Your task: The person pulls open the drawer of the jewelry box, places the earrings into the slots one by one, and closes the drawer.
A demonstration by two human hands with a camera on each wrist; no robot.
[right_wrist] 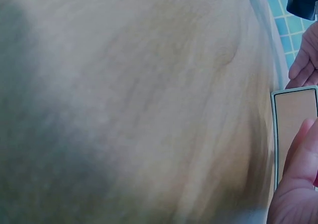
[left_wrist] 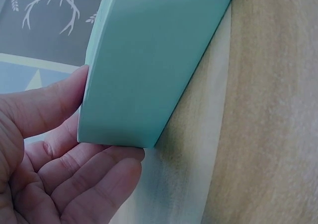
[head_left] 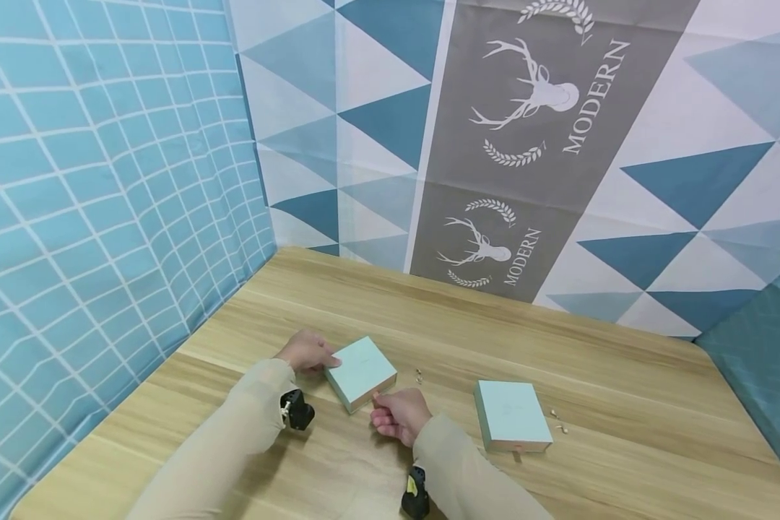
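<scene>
A mint-green drawer box with a pinkish drawer front lies on the wooden table, turned at an angle. My left hand grips its far left corner. In the left wrist view the thumb presses the top edge of the box, while the other fingers of the left hand lie against the end and bottom edge. At the drawer side, my right hand pinches at the middle of the front with thumb and index finger, its other fingers curled. The fingertips hide the spot they pinch. The drawer looks flush with its sleeve.
To the right stands a second mint-green box with a small pink tab at its front. Tiny metallic pieces lie beside the first box, and similar small pieces beside the second. Patterned cloth walls border the wooden table.
</scene>
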